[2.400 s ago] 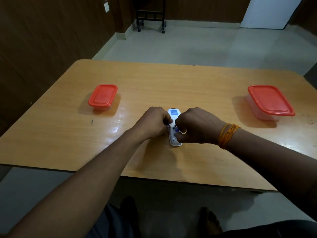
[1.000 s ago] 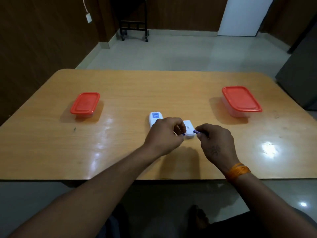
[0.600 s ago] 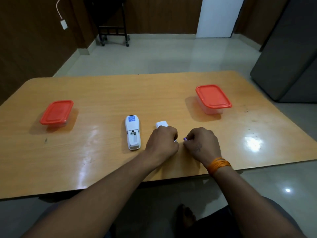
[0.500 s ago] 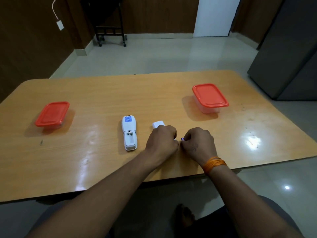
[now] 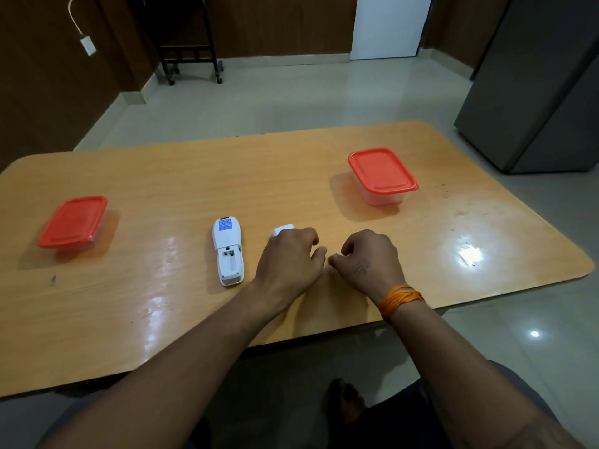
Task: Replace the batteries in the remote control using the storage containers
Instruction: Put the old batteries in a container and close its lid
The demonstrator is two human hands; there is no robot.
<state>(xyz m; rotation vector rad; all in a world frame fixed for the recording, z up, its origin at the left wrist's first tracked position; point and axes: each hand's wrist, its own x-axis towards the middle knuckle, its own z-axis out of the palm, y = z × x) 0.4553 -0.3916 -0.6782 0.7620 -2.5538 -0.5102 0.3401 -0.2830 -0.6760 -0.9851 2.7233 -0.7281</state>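
Note:
The white remote (image 5: 227, 251) lies face down on the table (image 5: 168, 186), its battery bay open and looking empty. Its white cover (image 5: 283, 229) lies just right of it, partly hidden behind my left hand (image 5: 288, 260). That hand rests on the table with its fingers curled, and whatever is inside them is hidden. My right hand (image 5: 369, 264) is beside it, pinching a small battery (image 5: 335, 254) of which only a bluish tip shows. Two clear containers with shut red lids stand apart: one at the left (image 5: 73, 222), one at the right (image 5: 382, 173).
The table's near edge runs just under my wrists. A grey cabinet (image 5: 534, 92) stands off the far right corner. A black wheeled stand (image 5: 191, 59) is at the back wall. My legs and a foot show below the table.
My hands have come off the remote, which now lies open to their left with its cover on the table. Over the last half second my two hands drew slightly apart.

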